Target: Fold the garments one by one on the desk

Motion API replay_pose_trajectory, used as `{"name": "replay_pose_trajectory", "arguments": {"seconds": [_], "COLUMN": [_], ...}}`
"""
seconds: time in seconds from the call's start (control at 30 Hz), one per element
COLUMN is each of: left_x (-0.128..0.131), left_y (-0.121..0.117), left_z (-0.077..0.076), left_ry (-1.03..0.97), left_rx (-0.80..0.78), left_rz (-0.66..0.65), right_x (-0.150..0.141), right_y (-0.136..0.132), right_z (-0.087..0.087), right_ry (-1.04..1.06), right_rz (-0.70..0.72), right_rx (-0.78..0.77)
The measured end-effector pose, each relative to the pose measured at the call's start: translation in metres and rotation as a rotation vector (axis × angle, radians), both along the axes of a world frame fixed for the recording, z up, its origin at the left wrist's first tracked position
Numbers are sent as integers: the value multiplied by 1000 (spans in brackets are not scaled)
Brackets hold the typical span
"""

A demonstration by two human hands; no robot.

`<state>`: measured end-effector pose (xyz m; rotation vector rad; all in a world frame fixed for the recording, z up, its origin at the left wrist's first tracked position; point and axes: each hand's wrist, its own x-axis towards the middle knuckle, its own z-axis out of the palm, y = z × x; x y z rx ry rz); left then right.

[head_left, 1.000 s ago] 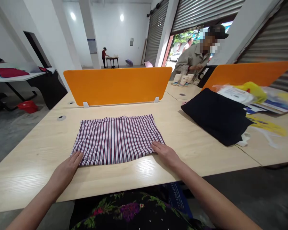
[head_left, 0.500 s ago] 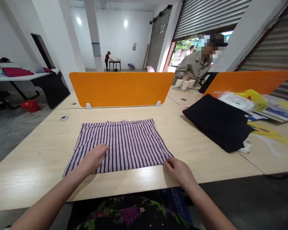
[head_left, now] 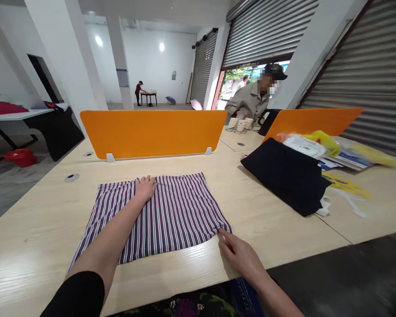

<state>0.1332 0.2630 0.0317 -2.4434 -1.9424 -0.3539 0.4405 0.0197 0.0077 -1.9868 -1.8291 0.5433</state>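
A striped cloth piece [head_left: 171, 215] in white, dark blue and red lies spread on the wooden table [head_left: 165, 281], its far edge gathered like a waistband. My left hand [head_left: 146, 188] rests flat near the middle of that far edge, fingers spread. The left forearm crosses over the cloth and hides part of its left side. At the near right corner, my right hand [head_left: 240, 255] touches the cloth with its stretched index finger, and the thumb is apart from it. Small creases show in the fabric by that fingertip.
An orange divider [head_left: 155, 134] stands behind the cloth. To the right lie a folded black cloth [head_left: 284, 176], plastic packages [head_left: 306, 145] and a yellow strip [head_left: 350, 185]. Across the table a person [head_left: 251, 99] bends over paper cups [head_left: 240, 125]. A cable hole [head_left: 72, 177] is at left.
My left hand has left the cloth's near left corner and reached across to the far edge. My right hand has slid nearer to me with the right corner, stretching the cloth. The view has shifted.
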Motion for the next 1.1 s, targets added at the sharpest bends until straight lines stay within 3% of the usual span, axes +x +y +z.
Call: {"name": "replay_pose_trajectory", "arguments": {"seconds": [0.13,0.23,0.4,0.67,0.73,0.8,0.93,1.0,1.1], "left_x": [3,11,22,26,21,9,-24,-39,-60], "left_y": [-15,-45,-94,-104,-109,-118,-144,-158,-175], "left_z": [0,-4,-17,-14,-11,-7,-5,-7,-11], "left_ry": [2,22,65,40,9,-18,-127,-198,-250], "left_rx": [87,95,-94,-111,-92,-67,-40,-39,-18], "left_rz": [72,-50,-298,-302,-273,-242,-239,-259,-265], "right_x": [-1,-1,-7,-27,-28,-29,-32,-36,-44], "right_y": [0,3,20,57,63,67,74,80,94], "right_z": [0,1,3,3,-2,-7,-8,-6,-6], "right_ry": [48,143,450,528,615,844,1352,1384,1242], "right_rz": [-41,-157,-239,-290,-293,-302,-376,-401,-471], "right_rx": [32,64,4,69,173,262,272,267,234]}}
